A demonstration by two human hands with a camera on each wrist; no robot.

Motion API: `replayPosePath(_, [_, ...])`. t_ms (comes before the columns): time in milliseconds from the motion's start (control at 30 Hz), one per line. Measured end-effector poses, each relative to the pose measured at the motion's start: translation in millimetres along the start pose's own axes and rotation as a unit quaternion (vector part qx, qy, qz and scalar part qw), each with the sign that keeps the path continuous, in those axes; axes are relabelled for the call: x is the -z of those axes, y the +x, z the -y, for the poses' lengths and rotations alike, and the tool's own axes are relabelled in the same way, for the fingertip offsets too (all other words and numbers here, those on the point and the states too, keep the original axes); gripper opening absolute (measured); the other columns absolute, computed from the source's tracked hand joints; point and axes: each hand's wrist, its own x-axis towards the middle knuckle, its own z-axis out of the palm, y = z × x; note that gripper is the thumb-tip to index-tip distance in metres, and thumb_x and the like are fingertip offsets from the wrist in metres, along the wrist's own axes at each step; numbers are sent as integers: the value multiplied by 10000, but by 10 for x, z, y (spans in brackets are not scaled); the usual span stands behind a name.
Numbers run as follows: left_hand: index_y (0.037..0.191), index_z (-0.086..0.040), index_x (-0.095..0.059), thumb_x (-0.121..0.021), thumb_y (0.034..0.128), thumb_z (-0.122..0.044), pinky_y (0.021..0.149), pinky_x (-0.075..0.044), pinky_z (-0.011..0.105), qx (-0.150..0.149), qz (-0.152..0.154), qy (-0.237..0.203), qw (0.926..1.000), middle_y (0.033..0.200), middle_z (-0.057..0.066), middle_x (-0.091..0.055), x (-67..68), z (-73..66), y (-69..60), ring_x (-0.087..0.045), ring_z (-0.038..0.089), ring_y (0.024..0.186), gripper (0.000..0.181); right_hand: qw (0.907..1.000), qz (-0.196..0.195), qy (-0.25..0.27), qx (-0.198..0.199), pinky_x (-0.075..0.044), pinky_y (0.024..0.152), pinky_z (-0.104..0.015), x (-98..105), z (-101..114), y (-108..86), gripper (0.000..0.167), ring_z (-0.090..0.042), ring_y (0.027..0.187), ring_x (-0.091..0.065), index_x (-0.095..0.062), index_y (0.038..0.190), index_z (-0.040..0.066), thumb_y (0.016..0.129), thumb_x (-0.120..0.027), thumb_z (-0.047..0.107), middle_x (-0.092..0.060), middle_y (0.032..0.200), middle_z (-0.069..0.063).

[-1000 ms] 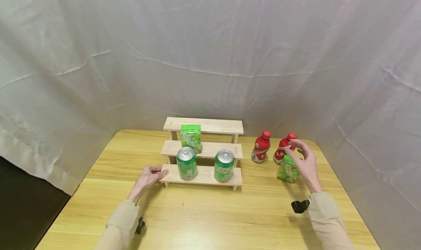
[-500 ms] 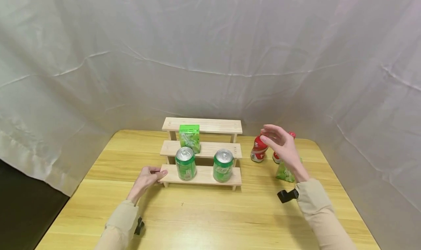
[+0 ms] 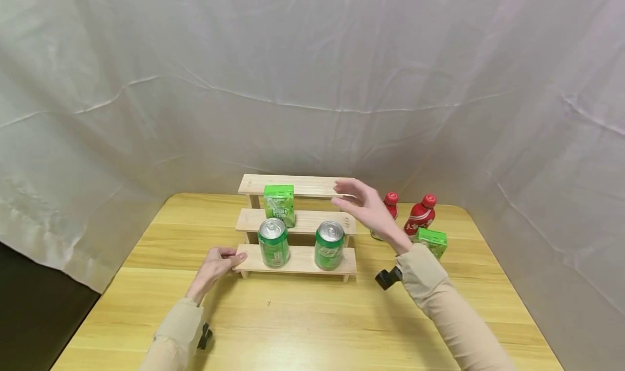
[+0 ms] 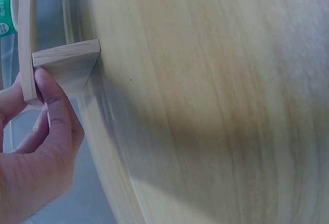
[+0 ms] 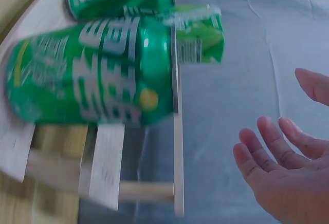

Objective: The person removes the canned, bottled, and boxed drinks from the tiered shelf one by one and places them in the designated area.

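A three-step wooden display rack (image 3: 298, 260) stands on the table. My left hand (image 3: 215, 267) pinches the left end of its lowest step, thumb on top and fingers beneath, as the left wrist view confirms. Two green cans, a left can (image 3: 273, 243) and a right can (image 3: 329, 246), stand on that step. On the middle step is a green drink carton (image 3: 279, 205), left of centre. Above the rack's right end hovers my right hand (image 3: 368, 211), fingers spread and loosely bent, holding nothing. The right wrist view has this hand (image 5: 288, 172) apart from the nearer can (image 5: 92, 75).
Right of the rack stand two red bottles, one (image 3: 391, 203) partly behind my right hand and another (image 3: 421, 216) farther right. A second green carton (image 3: 433, 240) is in front of them, partly covered by my sleeve. Grey-white curtain (image 3: 312, 89) hangs behind the table (image 3: 293, 322).
My right hand has moved left, from above the second carton past the red bottles to the rack's right end. The left hand keeps its pinch on the lowest step.
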Motion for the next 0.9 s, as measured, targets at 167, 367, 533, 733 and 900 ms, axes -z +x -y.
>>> replayPosePath(167, [1258,220,-528,-652,979,-181,728,-592,255,-44,9,60,10000,1037,229,-707,9,4,5,-651,109,791,504,9990,317,234,-228,-427,1166,-489,-215,36,171,551,-445,1383,-476,-449,1451,-33,961,-666,93,-486,1468,-302])
replayPosePath(367, [1268,225,-517,-651,977,-170,755,-608,279,-47,56,-24,10000,1056,253,-703,11,-8,0,-660,110,796,508,9964,523,375,-550,-393,1190,-501,-439,41,363,558,-404,1442,-422,-434,1478,13,976,-647,136,-454,1525,-245])
replayPosePath(533, [1260,227,-520,-657,970,-159,748,-611,278,-56,14,-40,10000,1034,237,-709,9,-26,-12,-660,104,782,502,9940,646,383,-799,-360,1216,-483,-617,31,506,589,-345,1474,-396,-419,1498,26,979,-653,177,-439,1561,-183])
replayPosePath(733, [1253,231,-522,-658,965,-136,720,-616,267,-55,44,-165,9998,991,199,-722,-3,-39,-26,-664,95,754,486,9927,672,447,-894,-350,1224,-477,-793,31,613,630,-360,1471,-393,-379,1514,-1,975,-655,172,-416,1575,-184])
replayPosePath(900, [1240,227,-533,-666,961,-143,709,-615,266,-57,18,-131,9999,956,157,-728,-8,-36,-23,-657,90,741,481,9907,539,650,-1069,-369,1210,-481,-893,11,653,623,-365,1455,-410,-383,1515,20,976,-657,170,-421,1564,-173])
